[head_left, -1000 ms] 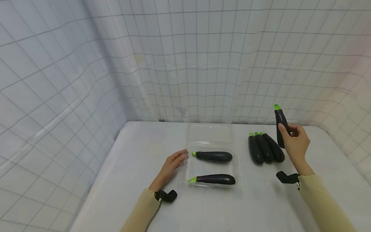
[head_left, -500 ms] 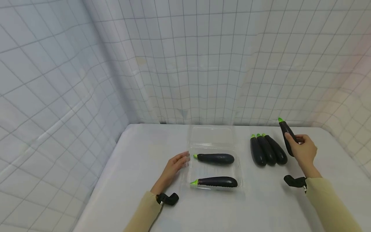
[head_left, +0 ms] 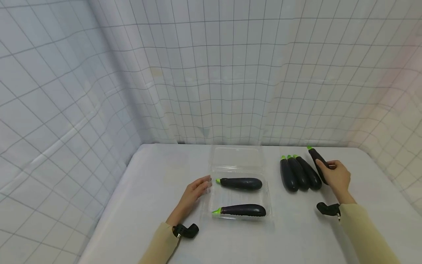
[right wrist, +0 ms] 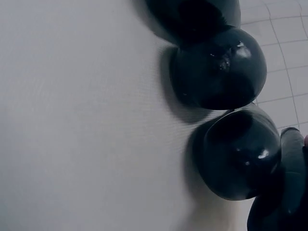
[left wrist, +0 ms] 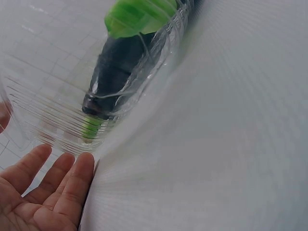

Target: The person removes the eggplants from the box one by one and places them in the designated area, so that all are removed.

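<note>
My right hand grips a dark eggplant with a green stem, held slantwise at the right end of a row. That row is three eggplants lying side by side; their rounded ends show large in the right wrist view. With fingers extended, my left hand rests at the left edge of a clear plastic clamshell box. Two eggplants lie crosswise in the box, a back one and a front one. The left wrist view shows the fingertips beside the ribbed clear wall.
The box's open lid lies flat behind it on the white-covered table. A white gridded curtain hangs behind the table and along both sides. Black camera mounts sit on both wrists.
My right hand has lowered its eggplant from above the table down beside the row of three. The left hand has stayed at the box's edge. The head view has shifted slightly.
</note>
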Demonstrator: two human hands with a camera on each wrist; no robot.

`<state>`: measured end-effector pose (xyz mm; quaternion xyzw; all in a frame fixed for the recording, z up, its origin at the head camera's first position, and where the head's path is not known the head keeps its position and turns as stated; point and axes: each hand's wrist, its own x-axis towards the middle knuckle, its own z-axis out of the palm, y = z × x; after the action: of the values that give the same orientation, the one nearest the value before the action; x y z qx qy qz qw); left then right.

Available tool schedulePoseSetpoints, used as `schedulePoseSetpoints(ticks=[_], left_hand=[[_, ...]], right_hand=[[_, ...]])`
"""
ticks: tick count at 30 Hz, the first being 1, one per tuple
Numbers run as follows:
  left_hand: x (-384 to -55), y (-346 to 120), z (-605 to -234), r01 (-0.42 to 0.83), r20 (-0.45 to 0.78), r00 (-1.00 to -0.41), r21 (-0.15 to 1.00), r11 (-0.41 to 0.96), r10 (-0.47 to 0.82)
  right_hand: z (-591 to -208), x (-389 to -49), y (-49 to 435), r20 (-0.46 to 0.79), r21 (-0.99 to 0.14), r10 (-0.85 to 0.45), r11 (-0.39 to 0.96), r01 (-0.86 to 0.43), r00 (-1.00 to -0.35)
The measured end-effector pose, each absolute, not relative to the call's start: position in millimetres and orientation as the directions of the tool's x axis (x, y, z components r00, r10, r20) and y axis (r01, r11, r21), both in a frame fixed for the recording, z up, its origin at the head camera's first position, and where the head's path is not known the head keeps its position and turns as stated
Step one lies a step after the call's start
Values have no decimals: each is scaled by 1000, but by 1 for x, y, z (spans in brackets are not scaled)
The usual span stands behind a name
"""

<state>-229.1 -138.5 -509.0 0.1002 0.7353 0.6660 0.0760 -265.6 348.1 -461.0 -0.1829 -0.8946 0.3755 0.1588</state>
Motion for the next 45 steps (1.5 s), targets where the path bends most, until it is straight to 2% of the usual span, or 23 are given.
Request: schedulePoseSetpoints(ticks=[9,18,30,45], left_hand=[[-228,-138,-505,27,5,-967,996,85,254],[-213,-136,-475,20,-5,-958,996,86,288],[-227,-138,-505,22,2,-967,997,76,253],[-229,-139,-508,43,18,-968,995,92,252]], right_hand=[[-464,-267,347,133,-717,453,659,230,-882],[-469,-269,351,99,-692,439,675,256,-893],[-473,-268,351,89,-675,407,696,246,-909],[-481,-269,355,49,-647,390,714,268,-920]])
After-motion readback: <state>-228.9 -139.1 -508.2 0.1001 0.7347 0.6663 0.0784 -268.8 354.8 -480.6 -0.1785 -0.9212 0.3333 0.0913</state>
